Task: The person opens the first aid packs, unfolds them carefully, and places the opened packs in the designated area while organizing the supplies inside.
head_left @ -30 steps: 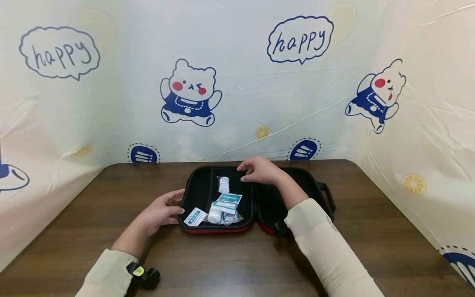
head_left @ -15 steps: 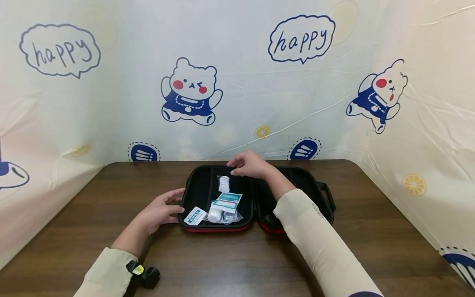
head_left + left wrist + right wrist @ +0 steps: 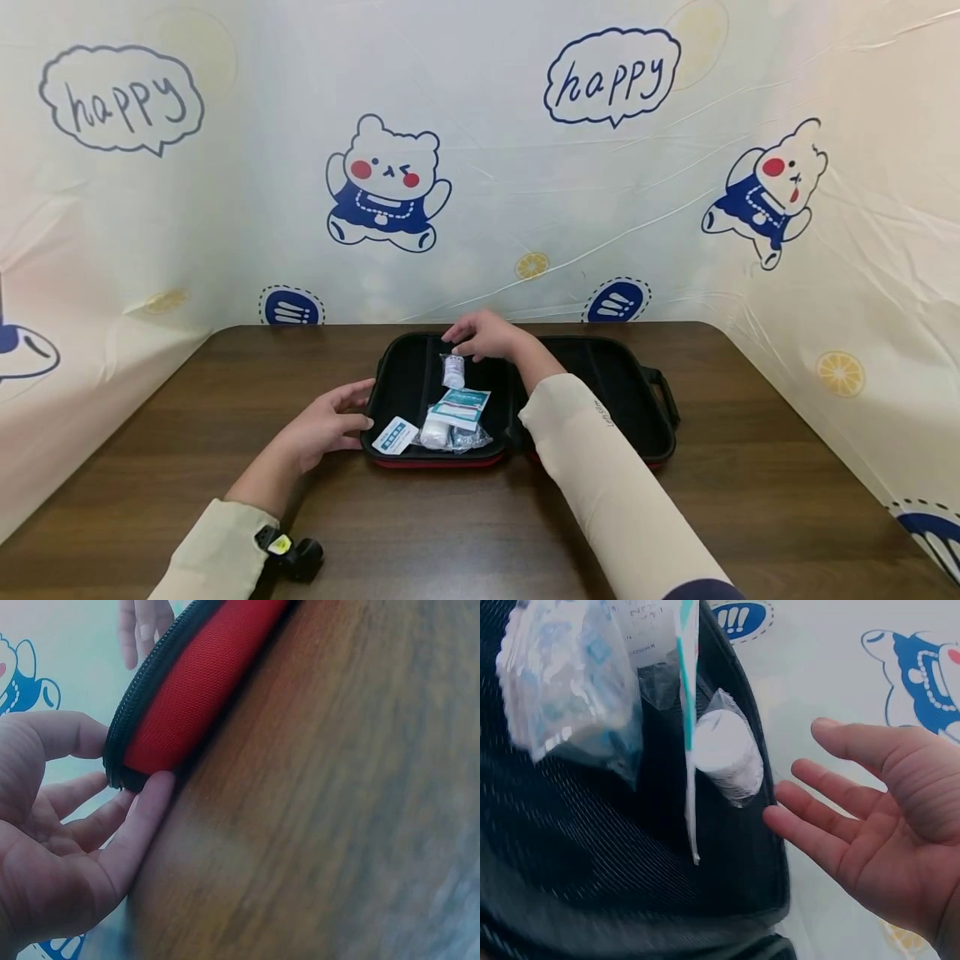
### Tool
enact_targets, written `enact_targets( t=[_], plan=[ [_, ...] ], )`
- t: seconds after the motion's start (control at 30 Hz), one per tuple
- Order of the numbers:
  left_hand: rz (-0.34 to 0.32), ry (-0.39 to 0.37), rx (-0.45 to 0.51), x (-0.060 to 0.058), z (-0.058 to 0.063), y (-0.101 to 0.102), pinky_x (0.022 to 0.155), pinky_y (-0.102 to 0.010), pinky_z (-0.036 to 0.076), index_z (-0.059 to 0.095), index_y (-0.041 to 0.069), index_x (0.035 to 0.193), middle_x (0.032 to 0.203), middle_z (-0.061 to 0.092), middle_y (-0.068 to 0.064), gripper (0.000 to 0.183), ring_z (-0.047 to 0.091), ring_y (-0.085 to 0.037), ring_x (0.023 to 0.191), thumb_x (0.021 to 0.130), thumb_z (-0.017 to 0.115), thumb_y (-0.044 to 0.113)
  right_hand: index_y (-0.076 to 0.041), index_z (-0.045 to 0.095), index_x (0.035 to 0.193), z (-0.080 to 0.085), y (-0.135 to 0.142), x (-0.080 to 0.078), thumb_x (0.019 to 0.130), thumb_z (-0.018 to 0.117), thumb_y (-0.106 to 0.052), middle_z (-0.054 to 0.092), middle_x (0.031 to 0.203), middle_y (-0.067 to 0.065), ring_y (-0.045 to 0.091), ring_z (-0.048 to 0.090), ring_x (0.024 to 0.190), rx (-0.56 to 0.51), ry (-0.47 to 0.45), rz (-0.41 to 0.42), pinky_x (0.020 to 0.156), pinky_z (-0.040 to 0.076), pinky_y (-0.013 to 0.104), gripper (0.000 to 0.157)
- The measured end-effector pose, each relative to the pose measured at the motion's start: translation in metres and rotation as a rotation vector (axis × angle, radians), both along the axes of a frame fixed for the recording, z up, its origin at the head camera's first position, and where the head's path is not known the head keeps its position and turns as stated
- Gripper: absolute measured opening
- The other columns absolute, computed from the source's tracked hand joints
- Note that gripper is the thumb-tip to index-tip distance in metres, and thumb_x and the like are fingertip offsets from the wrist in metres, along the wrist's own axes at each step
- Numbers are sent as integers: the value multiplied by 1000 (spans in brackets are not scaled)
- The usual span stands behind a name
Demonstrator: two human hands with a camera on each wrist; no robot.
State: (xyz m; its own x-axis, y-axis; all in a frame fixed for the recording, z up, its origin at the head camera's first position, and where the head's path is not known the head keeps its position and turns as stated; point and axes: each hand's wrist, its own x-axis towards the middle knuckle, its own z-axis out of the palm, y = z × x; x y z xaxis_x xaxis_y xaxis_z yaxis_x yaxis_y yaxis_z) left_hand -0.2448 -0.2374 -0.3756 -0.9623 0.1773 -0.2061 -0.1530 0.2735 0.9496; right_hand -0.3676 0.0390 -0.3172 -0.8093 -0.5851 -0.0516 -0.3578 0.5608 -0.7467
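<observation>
A zip case (image 3: 401, 367), red outside with black lining, lies unfolded on the table. My left hand (image 3: 326, 425) holds its left edge, the digits around the rim and red side (image 3: 195, 682) in the left wrist view. My right hand (image 3: 487, 335) hovers over the back of the left half, its fingers parted and holding nothing. Just below the fingertips lies a small white cylinder in clear wrap (image 3: 453, 372); the right wrist view shows the right hand (image 3: 877, 802) apart from this wrapped cylinder (image 3: 727, 754).
In the left half are a teal-and-white packet (image 3: 461, 408), a white wrapped bundle (image 3: 435, 435), a clear bag (image 3: 468, 439) and a white-and-blue card-like packet (image 3: 395, 436). The case's right half (image 3: 630, 400) has a handle (image 3: 663, 396). A printed curtain (image 3: 487, 167) hangs behind the table (image 3: 420, 533).
My right hand has moved left across the case, from near the hinge to above the white wrapped cylinder. The left hand and the packets have stayed in place.
</observation>
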Motion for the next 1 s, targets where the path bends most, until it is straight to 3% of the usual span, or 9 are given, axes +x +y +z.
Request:
enact_targets(
  t=[0.2,0.33,0.43,0.83,1.0],
  plan=[
    [-1,6,1,-1,-1,0,90,-45,53,25,10,154,152,24,-28,69,44,-41,124,93,57,3,-11,65,128,-13,-2,-4,92,64,-4,55,136,9,24,51,120,43,-16,-6,92,51,36,36],
    [-3,4,0,0,-1,0,91,-45,53,25,10,154,152,24,-28,69,44,-41,124,93,57,3,-14,65,129,-21,-3,-4,89,66,1,52,138,7,22,55,111,47,-56,-7,91,50,35,42],
    [-2,2,-2,0,0,1,91,-45,52,25,10,155,152,24,-28,69,43,-42,125,93,57,3,-14,65,128,-25,-4,-3,88,67,1,55,134,7,19,57,99,60,-59,-8,87,51,32,43],
    [-4,2,1,2,3,2,92,-45,52,25,9,154,151,25,-28,68,43,-42,125,94,56,3,-10,63,128,-29,-4,-1,87,73,-10,61,122,11,21,57,103,123,-29,-6,90,50,34,42],
    [-7,0,0,2,3,2,91,-45,52,25,9,155,151,24,-28,69,43,-42,125,93,56,3,-6,63,123,-30,-4,0,83,77,-9,63,112,9,20,58,99,78,-7,-37,86,50,32,42]
  ],
)
